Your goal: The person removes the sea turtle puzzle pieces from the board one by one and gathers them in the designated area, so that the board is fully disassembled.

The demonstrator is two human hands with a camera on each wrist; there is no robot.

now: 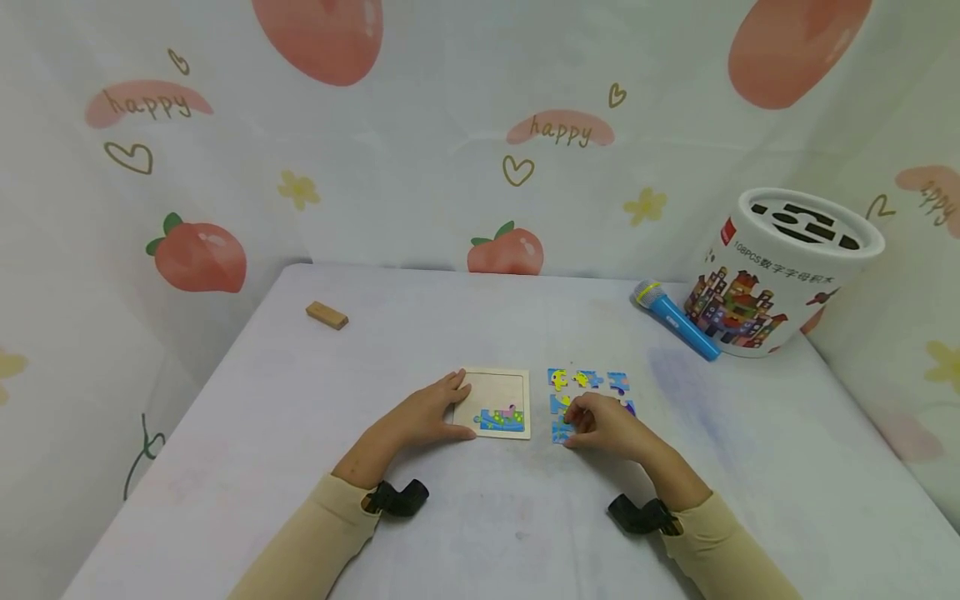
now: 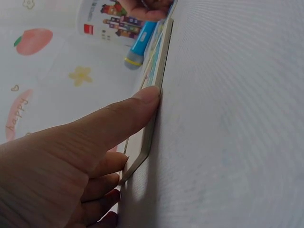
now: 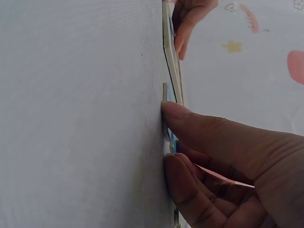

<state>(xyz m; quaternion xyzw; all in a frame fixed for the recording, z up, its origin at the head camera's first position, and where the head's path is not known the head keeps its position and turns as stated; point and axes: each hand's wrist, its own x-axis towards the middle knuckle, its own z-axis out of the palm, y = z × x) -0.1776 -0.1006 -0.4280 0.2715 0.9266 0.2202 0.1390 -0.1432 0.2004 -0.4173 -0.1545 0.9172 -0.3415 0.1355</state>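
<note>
A square wooden puzzle board [image 1: 490,385] lies on the table with a few joined pieces [image 1: 501,419] in its lower right corner. My left hand [image 1: 430,410] holds the board at its left side. The left wrist view shows the thumb [image 2: 148,95] on the board's near edge and the other fingers bent at its side. Right of the board, loose puzzle pieces [image 1: 558,379] are laid out in rows. Over the near rows, my right hand [image 1: 607,425] has thumb and fingers bent at a blue puzzle piece [image 1: 559,433], pinching it. The fingers hide other pieces.
A blue toy microphone [image 1: 678,322] leans by a large white block bucket [image 1: 780,275] at the back right. A small wooden block [image 1: 327,315] lies at the back left. Printed cloth hangs behind the white table [image 1: 465,325].
</note>
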